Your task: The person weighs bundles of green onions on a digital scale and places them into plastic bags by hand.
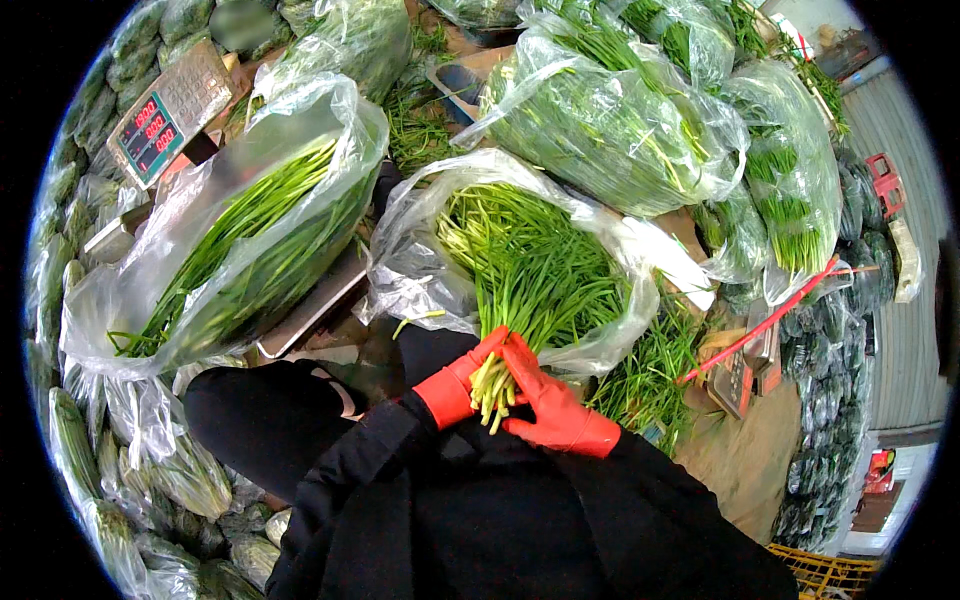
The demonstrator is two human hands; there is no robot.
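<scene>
Both my hands wear red gloves and meet just in front of my body. A bunch of green chives is between them, its pale stem ends pointing toward me and its leaves fanning away. My left hand is closed round the stems from the left. On the other side my right hand grips them, fingers laid over the top and thumb below. The leaves lie in the mouth of an open clear plastic bag, among more chives.
To the left, a large clear bag of chives lies by a digital scale. Another full bag sits ahead. On the right are loose greens, a red stick and stacked dark packages. Wrapped bundles line the left side.
</scene>
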